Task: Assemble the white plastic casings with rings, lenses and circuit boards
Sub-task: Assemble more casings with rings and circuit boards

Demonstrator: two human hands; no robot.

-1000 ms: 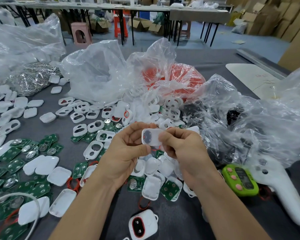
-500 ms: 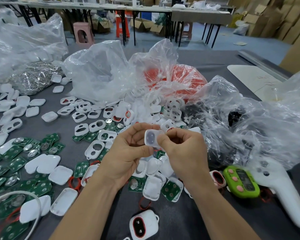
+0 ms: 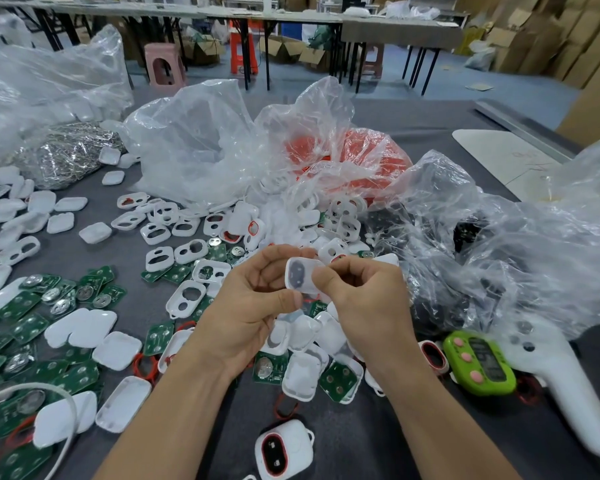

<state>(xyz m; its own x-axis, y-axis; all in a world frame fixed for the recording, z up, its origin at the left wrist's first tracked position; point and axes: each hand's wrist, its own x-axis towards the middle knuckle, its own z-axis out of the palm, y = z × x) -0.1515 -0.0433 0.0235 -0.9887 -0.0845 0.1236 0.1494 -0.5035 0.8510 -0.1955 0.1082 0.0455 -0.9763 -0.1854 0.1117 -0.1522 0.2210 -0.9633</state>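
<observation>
- Both hands gripped one white casing [image 3: 299,271] above the table [image 3: 354,431]: left hand [image 3: 253,306] curled round its left edge, right hand [image 3: 364,303] pinching its right.
- Beneath them lay scattered loose casings [image 3: 300,375] and green circuit boards [image 3: 28,327].

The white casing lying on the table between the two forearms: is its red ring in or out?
In. This white casing has a red ring seated around its dark oval window.

Bare hands here: left hand [image 3: 253,306] bare, right hand [image 3: 369,304] bare. Left forearm [image 3: 174,420] and right forearm [image 3: 440,420] are uncovered too, skin showing right down to the bottom edge. Thumbnails [image 3: 297,299] look short and plain.
</observation>
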